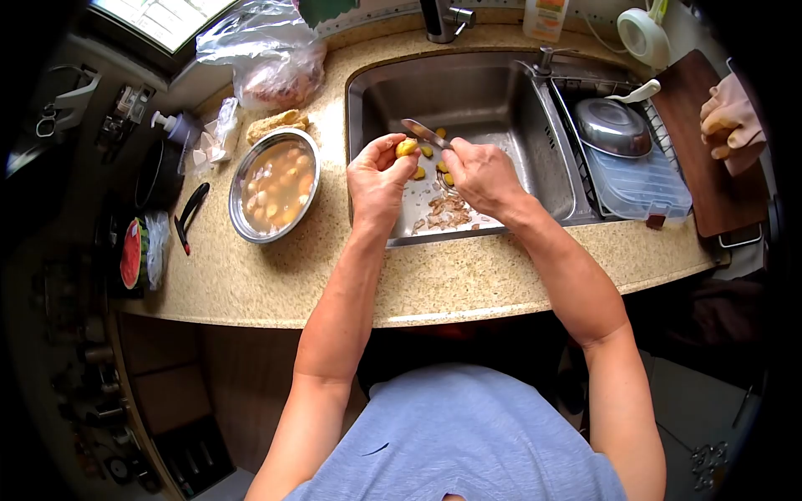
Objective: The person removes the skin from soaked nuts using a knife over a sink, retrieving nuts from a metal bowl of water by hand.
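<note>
Over the near left part of the sink, my left hand pinches a small yellow vegetable piece between thumb and fingers. My right hand is closed round the handle of a small knife. Its blade points up and left, just beyond the piece; whether they touch I cannot tell. Several yellow-brown pieces lie on the sink floor, some partly behind my right hand. Brown peelings are scattered nearer the front wall.
Left of the sink stands a metal bowl of cloudy water with roundish pieces. A black-handled tool, a plastic bag and cut watermelon are farther left. The tap rises behind. A drying rack holds a metal lid at right.
</note>
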Demonstrator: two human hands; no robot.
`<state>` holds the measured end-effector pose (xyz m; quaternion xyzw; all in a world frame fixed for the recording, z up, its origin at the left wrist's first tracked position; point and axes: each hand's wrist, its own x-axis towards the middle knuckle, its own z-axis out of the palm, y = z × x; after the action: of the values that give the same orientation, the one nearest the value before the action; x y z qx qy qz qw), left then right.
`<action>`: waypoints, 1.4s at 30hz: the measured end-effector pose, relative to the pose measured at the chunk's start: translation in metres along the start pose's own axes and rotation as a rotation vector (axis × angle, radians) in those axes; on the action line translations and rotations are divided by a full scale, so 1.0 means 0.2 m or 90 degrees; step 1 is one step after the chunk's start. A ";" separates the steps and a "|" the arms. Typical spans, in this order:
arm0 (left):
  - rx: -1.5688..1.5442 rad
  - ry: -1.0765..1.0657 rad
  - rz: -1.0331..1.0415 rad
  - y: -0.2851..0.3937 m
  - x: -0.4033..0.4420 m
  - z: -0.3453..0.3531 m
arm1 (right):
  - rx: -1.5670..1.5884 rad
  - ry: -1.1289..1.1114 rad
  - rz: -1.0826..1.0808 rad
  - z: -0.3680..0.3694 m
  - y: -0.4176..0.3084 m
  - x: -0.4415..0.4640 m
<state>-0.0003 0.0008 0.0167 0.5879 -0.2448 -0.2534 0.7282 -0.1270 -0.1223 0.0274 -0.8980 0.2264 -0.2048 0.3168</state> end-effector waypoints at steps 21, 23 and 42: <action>-0.031 -0.124 -0.040 -0.02 -0.03 0.03 | 0.338 0.030 0.051 0.00 0.02 0.03; -0.040 -0.123 -0.060 -0.02 -0.03 0.02 | 0.288 0.042 0.060 -0.01 0.02 0.03; -0.137 -0.090 -0.112 0.02 0.02 -0.04 | 0.003 0.047 -0.056 -0.02 0.00 0.00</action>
<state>0.0080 0.0051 0.0197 0.5062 -0.2149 -0.3817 0.7429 -0.1281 -0.1250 0.0293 -0.8982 0.1979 -0.2519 0.3011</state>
